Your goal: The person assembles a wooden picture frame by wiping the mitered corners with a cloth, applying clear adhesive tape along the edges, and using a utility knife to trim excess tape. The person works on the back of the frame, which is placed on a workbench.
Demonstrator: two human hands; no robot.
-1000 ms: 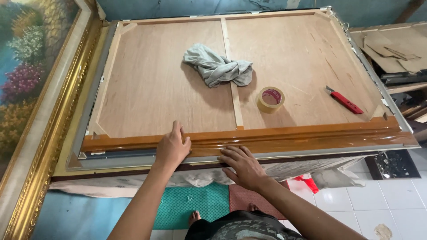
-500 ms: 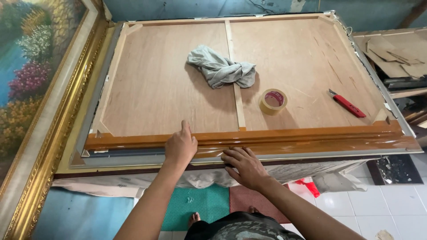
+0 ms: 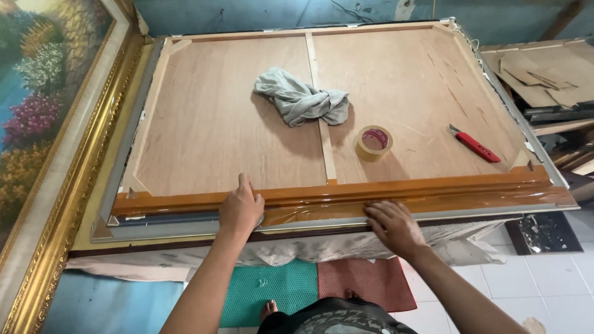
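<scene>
A large picture frame lies face down, showing its plywood back [image 3: 216,117] with a centre wooden strut. A glossy brown tape strip [image 3: 433,188] runs along the near edge. My left hand [image 3: 241,209] presses flat on that taped edge left of the middle, thumb up on the wood. Right of the middle, my right hand [image 3: 393,226] lies flat on the tape with fingers spread. Neither hand holds anything. On the board sit a brown tape roll [image 3: 374,143], a crumpled grey cloth [image 3: 300,99] and a red utility knife [image 3: 474,143].
A gold-framed flower painting [image 3: 43,124] leans at the left. Cardboard pieces [image 3: 544,71] are stacked at the back right. A white cloth hangs under the frame's near edge; green and red mats [image 3: 322,287] and white floor tiles lie below.
My left hand has stayed about where it was on the taped edge. My right hand has slid to the right along the tape, and the two hands are now farther apart.
</scene>
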